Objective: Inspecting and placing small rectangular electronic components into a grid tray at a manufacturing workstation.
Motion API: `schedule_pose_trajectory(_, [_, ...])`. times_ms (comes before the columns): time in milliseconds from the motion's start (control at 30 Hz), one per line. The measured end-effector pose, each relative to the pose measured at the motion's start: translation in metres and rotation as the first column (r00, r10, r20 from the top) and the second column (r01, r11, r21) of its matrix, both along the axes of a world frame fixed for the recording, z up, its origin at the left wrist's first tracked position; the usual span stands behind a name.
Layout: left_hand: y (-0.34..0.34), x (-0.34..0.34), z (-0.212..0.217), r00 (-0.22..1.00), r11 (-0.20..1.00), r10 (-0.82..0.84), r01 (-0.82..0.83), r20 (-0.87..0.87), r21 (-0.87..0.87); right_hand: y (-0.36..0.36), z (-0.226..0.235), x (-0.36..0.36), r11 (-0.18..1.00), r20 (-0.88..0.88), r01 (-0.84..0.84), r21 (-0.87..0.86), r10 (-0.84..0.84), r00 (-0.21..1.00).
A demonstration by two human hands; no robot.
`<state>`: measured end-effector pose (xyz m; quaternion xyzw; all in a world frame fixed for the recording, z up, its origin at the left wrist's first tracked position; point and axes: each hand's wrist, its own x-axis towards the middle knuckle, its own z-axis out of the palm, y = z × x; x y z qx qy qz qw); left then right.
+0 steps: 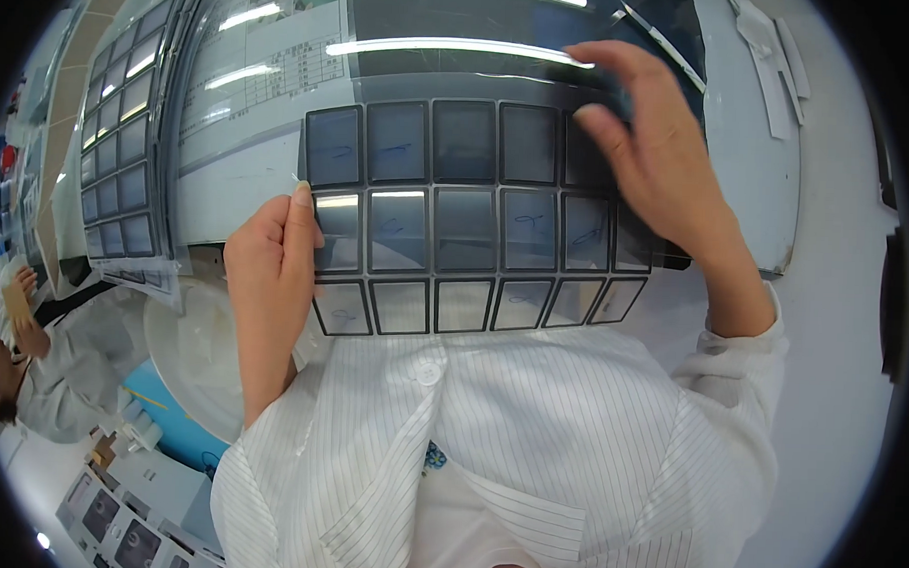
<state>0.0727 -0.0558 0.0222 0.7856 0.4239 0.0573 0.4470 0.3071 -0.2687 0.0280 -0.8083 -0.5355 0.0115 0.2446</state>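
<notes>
A clear sheet with rows of black-framed rectangular panels (465, 142) hangs over the near edge of the table, its lowest row bending down toward me. Blue pen scribbles mark several of its panels. My left hand (273, 263) pinches the sheet's left edge between thumb and fingers. Over the upper right corner is my right hand (660, 141), thumb and forefinger spread apart with nothing between them. Its other fingers are partly hidden, and I cannot tell whether they touch the sheet.
A stack of similar panel sheets (129, 132) lies at the left. Beyond my sheet is a dark glossy surface (454, 24) with light reflections, beside a printed paper (272, 67). White strips (767, 65) lie at the far right. Another person (71, 371) works at lower left, near a round whitish container (192, 345).
</notes>
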Motion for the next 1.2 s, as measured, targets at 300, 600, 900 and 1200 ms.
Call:
schedule_pose_trajectory(300, [-0.001,-0.001,0.001,0.999,1.000,0.013,-0.013,0.042,-0.010,-0.063,0.000,0.029,0.952,0.006,0.303,-0.051,-0.303,0.953])
schedule_pose_trajectory(600, [0.006,0.006,0.012,1.000,0.996,0.007,-0.005,0.020,-0.088,-0.079,-0.004,0.017,0.947,-0.049,0.320,0.011,-0.319,0.947])
schedule_pose_trajectory(900, [0.011,0.009,0.010,0.999,0.990,-0.025,0.028,0.022,-0.136,-0.074,-0.011,0.011,0.950,-0.025,0.308,0.043,-0.307,0.951])
schedule_pose_trajectory(1200, [0.006,0.012,0.007,0.991,0.991,0.016,0.002,0.136,-0.132,-0.073,-0.013,0.008,0.946,-0.034,0.319,0.055,-0.318,0.948])
